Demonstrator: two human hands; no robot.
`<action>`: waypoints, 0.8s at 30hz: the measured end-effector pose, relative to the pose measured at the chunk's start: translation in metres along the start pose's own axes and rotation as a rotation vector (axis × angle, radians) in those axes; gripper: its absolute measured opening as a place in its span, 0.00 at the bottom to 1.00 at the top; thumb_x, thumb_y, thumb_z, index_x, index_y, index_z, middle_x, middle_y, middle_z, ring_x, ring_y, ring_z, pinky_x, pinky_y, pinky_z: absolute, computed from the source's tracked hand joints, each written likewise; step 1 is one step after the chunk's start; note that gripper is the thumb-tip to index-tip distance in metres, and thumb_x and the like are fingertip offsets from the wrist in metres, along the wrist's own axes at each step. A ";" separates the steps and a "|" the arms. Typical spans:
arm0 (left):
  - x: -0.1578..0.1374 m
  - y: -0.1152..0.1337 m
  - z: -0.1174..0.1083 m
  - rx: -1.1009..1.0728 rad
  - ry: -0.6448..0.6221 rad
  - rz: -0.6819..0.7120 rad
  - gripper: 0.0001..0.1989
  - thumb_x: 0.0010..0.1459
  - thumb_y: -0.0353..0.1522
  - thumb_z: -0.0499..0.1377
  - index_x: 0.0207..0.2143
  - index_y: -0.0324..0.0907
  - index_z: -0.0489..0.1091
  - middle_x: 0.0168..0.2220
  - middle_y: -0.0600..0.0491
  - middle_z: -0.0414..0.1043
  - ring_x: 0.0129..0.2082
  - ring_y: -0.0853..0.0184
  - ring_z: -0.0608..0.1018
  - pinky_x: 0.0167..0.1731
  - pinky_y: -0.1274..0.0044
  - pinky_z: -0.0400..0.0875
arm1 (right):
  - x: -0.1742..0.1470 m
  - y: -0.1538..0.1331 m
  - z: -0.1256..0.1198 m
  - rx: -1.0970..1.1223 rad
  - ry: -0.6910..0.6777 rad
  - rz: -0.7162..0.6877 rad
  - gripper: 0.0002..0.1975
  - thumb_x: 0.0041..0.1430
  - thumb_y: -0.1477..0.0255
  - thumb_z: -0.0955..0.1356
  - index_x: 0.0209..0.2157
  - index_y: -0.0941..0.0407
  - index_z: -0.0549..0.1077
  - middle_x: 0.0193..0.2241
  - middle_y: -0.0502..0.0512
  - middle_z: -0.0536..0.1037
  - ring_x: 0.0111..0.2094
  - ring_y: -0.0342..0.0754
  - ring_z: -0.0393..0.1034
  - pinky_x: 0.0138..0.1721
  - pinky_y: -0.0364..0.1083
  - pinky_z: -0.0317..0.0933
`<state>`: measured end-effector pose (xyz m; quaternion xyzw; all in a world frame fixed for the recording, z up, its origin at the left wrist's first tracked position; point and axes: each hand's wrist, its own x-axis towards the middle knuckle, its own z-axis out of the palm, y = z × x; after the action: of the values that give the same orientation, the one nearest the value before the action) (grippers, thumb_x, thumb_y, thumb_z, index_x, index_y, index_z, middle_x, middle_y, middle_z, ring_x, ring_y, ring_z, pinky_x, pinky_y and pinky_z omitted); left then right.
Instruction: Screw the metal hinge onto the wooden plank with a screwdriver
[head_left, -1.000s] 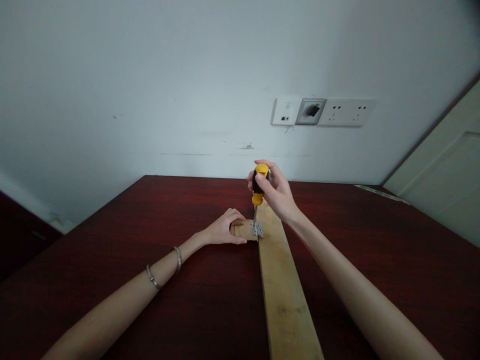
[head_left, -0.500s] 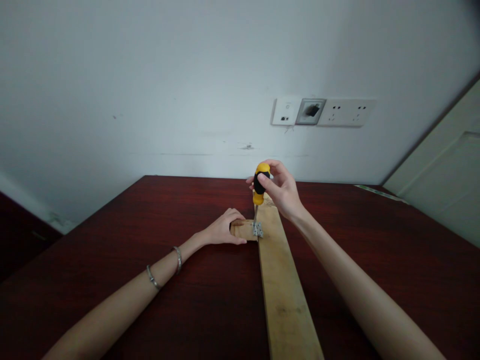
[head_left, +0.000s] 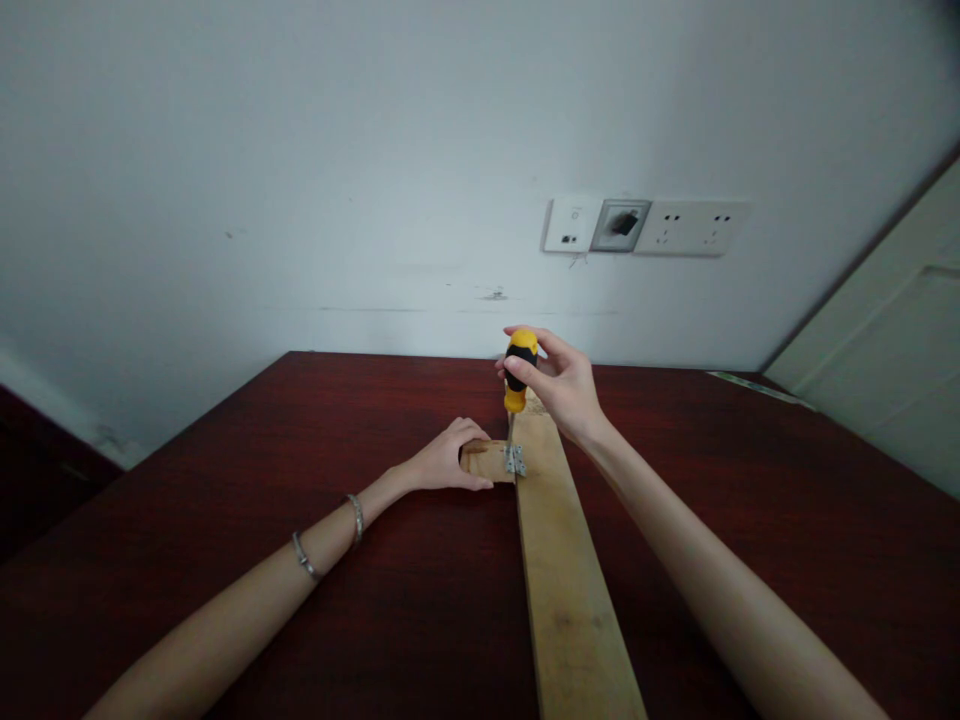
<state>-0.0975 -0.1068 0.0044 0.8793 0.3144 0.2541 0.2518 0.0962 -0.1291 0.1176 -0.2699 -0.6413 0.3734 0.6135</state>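
Fingers of the right hand [head_left: 561, 388] curl round a screwdriver [head_left: 522, 366], its shaft down at the metal hinge [head_left: 515, 461]; the left hand [head_left: 444, 459] pinches a wood block [head_left: 489, 463] between thumb and fingers, beside the long plank [head_left: 570, 580] on the table [head_left: 427, 600] before me.

Two bangles [head_left: 302, 559], silvery, slim (left forearm [head_left: 247, 612])

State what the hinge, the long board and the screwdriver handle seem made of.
Hinge: metal, probably steel, by its silvery look. Long board: wood, seemingly unpainted, with knot-like marks. Screwdriver handle: likely smooth yellow plastic; its black section, duller, perhaps rubber.
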 end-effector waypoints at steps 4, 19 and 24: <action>0.000 0.000 0.000 0.005 -0.004 -0.003 0.30 0.41 0.43 0.70 0.45 0.40 0.68 0.43 0.49 0.65 0.45 0.60 0.68 0.49 0.67 0.66 | 0.000 0.002 0.001 -0.001 0.049 -0.006 0.18 0.49 0.65 0.74 0.42 0.52 0.74 0.38 0.53 0.73 0.36 0.45 0.71 0.40 0.50 0.69; 0.000 -0.002 0.001 -0.014 0.003 -0.002 0.29 0.41 0.43 0.70 0.45 0.41 0.68 0.43 0.49 0.65 0.45 0.60 0.68 0.49 0.66 0.66 | -0.002 -0.022 0.001 0.050 0.067 -0.069 0.17 0.51 0.63 0.73 0.43 0.52 0.73 0.39 0.52 0.73 0.32 0.43 0.71 0.39 0.49 0.71; 0.000 -0.002 0.001 -0.028 0.014 0.006 0.29 0.41 0.42 0.70 0.45 0.41 0.68 0.43 0.49 0.65 0.45 0.60 0.68 0.50 0.66 0.66 | -0.005 -0.023 0.003 0.065 0.036 -0.037 0.17 0.51 0.63 0.73 0.43 0.52 0.73 0.36 0.52 0.73 0.31 0.43 0.72 0.38 0.49 0.71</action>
<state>-0.0981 -0.1060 0.0022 0.8749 0.3100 0.2653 0.2611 0.0966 -0.1470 0.1332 -0.2446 -0.6227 0.3776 0.6402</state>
